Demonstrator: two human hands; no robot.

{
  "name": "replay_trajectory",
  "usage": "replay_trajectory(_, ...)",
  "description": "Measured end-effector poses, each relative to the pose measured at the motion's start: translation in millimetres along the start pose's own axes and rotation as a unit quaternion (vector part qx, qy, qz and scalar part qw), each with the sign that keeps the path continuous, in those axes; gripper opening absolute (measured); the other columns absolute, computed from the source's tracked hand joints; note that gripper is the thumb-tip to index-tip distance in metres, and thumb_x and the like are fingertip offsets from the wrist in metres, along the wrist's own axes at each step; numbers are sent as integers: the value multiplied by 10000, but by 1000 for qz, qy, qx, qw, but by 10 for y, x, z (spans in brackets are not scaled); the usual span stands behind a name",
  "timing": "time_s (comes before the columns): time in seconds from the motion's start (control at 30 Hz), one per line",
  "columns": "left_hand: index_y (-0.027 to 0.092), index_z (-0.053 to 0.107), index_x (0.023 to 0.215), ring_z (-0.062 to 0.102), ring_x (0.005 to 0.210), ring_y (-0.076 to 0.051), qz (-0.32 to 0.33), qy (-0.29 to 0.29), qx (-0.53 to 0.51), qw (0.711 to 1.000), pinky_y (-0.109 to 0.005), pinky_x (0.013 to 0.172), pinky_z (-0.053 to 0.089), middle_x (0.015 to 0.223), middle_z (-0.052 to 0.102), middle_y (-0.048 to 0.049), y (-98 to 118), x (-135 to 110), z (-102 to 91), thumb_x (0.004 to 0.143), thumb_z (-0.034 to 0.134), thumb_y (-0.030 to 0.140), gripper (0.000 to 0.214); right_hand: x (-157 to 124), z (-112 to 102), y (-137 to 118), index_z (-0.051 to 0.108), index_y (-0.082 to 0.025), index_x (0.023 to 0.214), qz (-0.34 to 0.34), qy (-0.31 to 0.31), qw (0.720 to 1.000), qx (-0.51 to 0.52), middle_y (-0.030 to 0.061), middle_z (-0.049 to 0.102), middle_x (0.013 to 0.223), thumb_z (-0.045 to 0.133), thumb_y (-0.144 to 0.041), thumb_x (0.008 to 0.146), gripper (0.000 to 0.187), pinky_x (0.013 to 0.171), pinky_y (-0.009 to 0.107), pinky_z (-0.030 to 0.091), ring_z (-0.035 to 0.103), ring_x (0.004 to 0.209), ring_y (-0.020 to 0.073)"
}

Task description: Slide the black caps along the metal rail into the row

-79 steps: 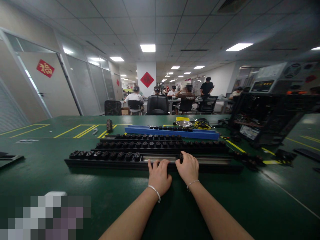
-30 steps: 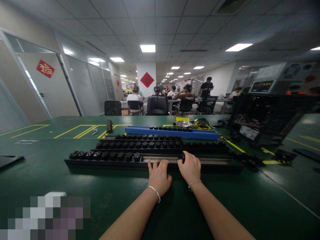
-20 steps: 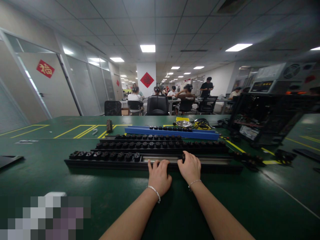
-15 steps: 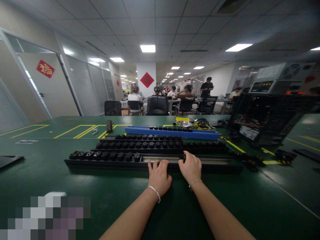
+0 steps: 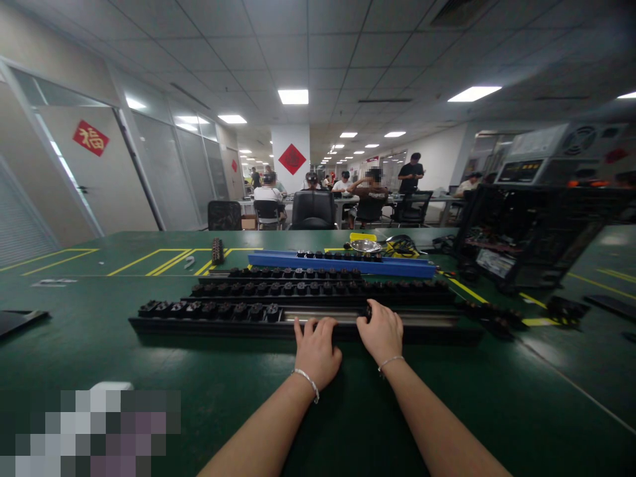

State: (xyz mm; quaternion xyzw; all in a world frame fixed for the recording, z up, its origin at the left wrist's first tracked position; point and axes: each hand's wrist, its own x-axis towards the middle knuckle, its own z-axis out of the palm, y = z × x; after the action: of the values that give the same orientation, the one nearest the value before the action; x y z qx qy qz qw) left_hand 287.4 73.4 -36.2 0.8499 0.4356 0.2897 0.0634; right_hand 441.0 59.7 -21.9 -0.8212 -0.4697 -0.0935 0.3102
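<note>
A long black power track lies crosswise in front of me. Black socket modules fill its left part, while a bare metallic channel shows further right. My left hand rests on the track's near edge near mid-length, fingers spread over it and thumb out to the right. At the channel, my right hand pinches a small black socket module between thumb and fingers. Most of that module is hidden behind the hand, so whether it sits in the channel cannot be seen.
Behind lie more black tracks with modules and a blue rail. Loose black parts lie at the right end. An open computer case stands right, near a metal dish. People sit at far tables.
My right hand has shifted very slightly to the right along the track with the module. The left hand stays in place.
</note>
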Motion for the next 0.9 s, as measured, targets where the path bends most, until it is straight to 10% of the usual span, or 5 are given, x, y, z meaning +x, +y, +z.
replay_trajectory(0.9, 286, 495, 1145, 411, 1153, -237, 0, 3, 5, 1000, -570, 1111, 25, 1193, 589, 18, 11, 2, 4, 689, 497, 161, 473, 50, -31, 92, 541, -152, 1175, 12, -6, 1000, -9, 102, 618, 1126, 431, -213, 743, 449, 1026, 385, 218, 490, 1116, 217)
